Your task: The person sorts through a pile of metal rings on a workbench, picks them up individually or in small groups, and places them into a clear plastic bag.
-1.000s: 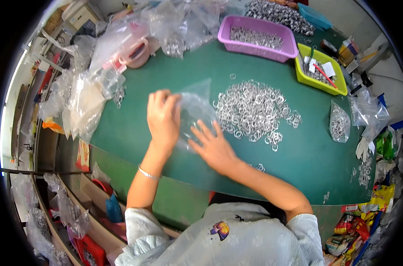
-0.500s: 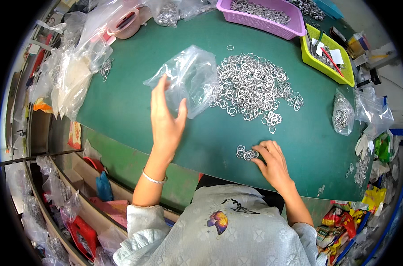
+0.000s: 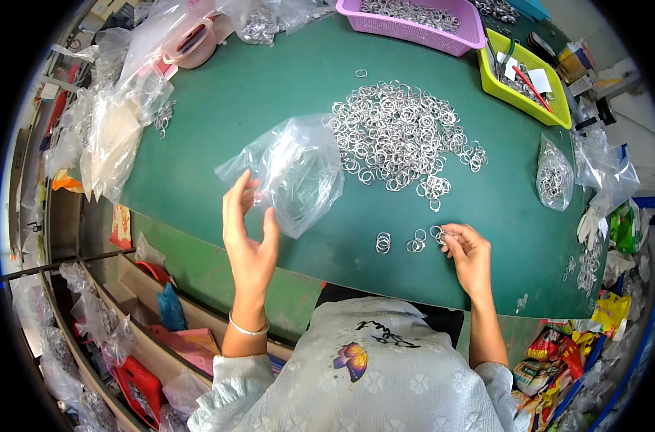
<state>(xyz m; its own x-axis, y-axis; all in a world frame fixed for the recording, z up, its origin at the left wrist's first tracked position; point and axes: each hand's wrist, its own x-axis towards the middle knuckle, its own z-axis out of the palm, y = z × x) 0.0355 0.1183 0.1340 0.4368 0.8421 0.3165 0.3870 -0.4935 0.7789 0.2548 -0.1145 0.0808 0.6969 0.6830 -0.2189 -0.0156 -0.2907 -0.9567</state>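
My left hand (image 3: 248, 234) is at the near left edge of a clear plastic bag (image 3: 302, 176), thumb and fingers spread apart. Its fingertips overlap the bag's edge; whether they touch it I cannot tell. In a pinch, my right hand (image 3: 470, 258) holds metal rings (image 3: 437, 233) by their side, just over the green table (image 3: 198, 155). Left of it lie two small groups of rings, one nearer (image 3: 416, 241) and one farther off (image 3: 383, 243). A large pile of silver rings (image 3: 399, 133) spreads beyond, touching or close to the bag.
Along the far edge stand a purple basket (image 3: 414, 32) of metal parts and a yellow-green basket (image 3: 522, 90) with tools. A filled bag (image 3: 554, 176) lies at the right. Plastic bags (image 3: 115, 137) and a pink bowl (image 3: 190, 47) crowd the left. Shelving compartments (image 3: 126, 288) run below left.
My left hand and the plastic bag have moved nearer to me. My right hand has shifted right with rings in its fingers, leaving two separate groups on the table.
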